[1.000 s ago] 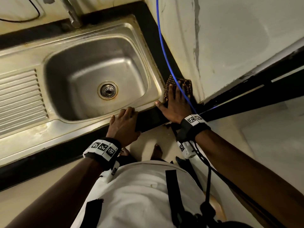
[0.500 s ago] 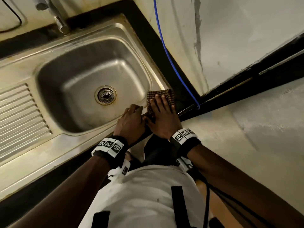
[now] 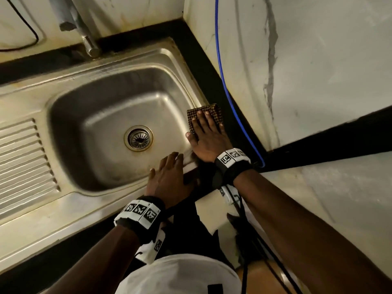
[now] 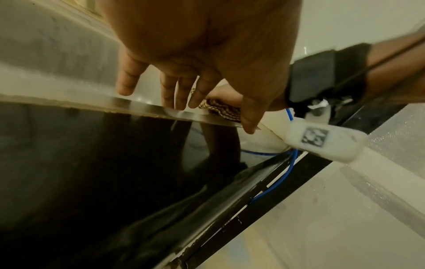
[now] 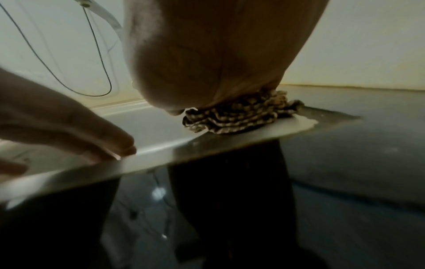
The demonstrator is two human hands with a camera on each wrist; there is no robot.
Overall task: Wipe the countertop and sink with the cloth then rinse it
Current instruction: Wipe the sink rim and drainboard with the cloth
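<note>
A brown checked cloth (image 3: 214, 114) lies folded on the right rim of the steel sink (image 3: 182, 66), partly over the black countertop (image 3: 203, 58). My right hand (image 3: 206, 134) presses flat on the cloth with straight fingers. In the right wrist view the cloth (image 5: 241, 116) bunches under the palm at the rim's corner. My left hand (image 3: 169, 177) rests open on the sink's near right rim, fingers straight. The left wrist view shows the left hand's fingertips (image 4: 177, 102) touching the steel edge, with the cloth (image 4: 220, 111) just beyond.
A tap (image 3: 84, 37) stands behind the basin, whose drain (image 3: 139, 138) sits mid-bowl. The ribbed drainboard (image 3: 23, 158) lies to the left. A blue cable (image 3: 224, 81) runs down the white wall along the counter's right side. A black wire (image 3: 31, 39) loops at back left.
My right hand has slid the cloth from the black counter corner onto the sink's right rim. The left hand has gone from curled over the counter edge to lying flat on the rim.
</note>
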